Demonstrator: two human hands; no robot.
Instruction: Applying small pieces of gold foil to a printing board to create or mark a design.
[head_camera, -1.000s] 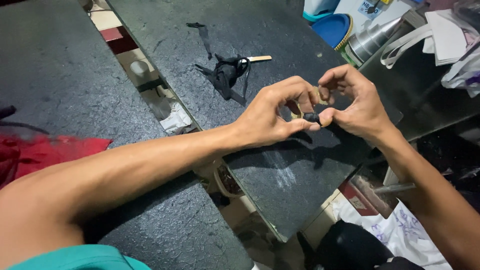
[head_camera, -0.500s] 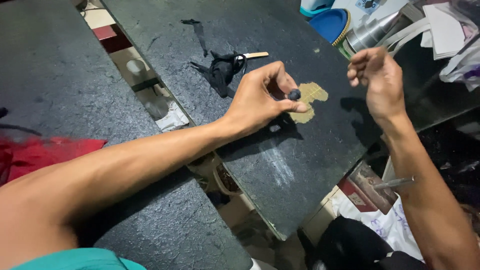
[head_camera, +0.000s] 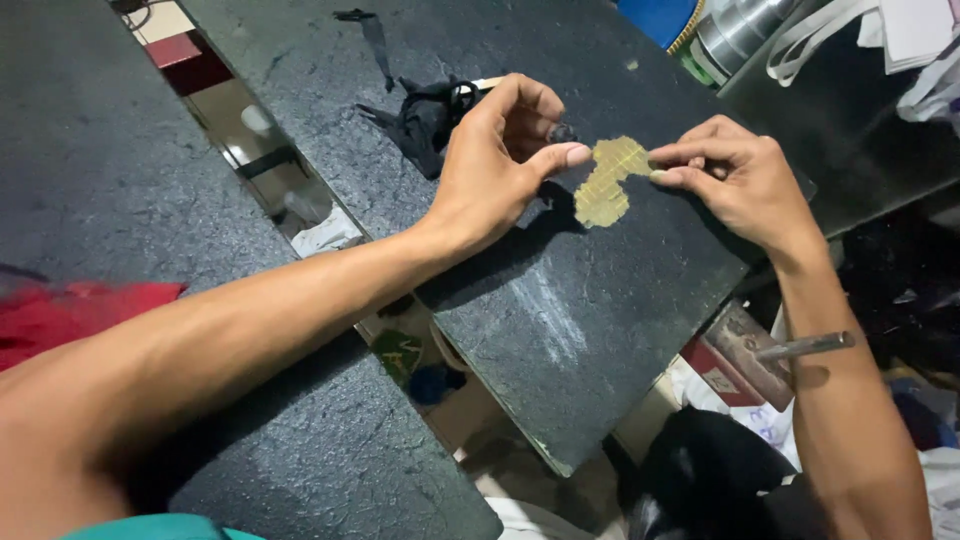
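**Two hands at a yellow patch on a dark bench**

The yellow woven patch (head_camera: 608, 182) lies flat on the black bench (head_camera: 560, 330), between the two hands. The right hand (head_camera: 735, 175) pinches the patch's upper right edge between thumb and forefinger. The left hand (head_camera: 500, 160) pinches a small dark bead-like piece (head_camera: 561, 132) just beside the patch's left edge. A crumpled black scrap (head_camera: 425, 115) lies behind the left hand.

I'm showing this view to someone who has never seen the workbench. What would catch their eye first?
Probably the yellow-gold patch, bright against the dark slab near its right edge, with the right hand pinching its corner. Just left of it, the left hand holds a small dark piece in its fingertips, and black scraps lie behind.
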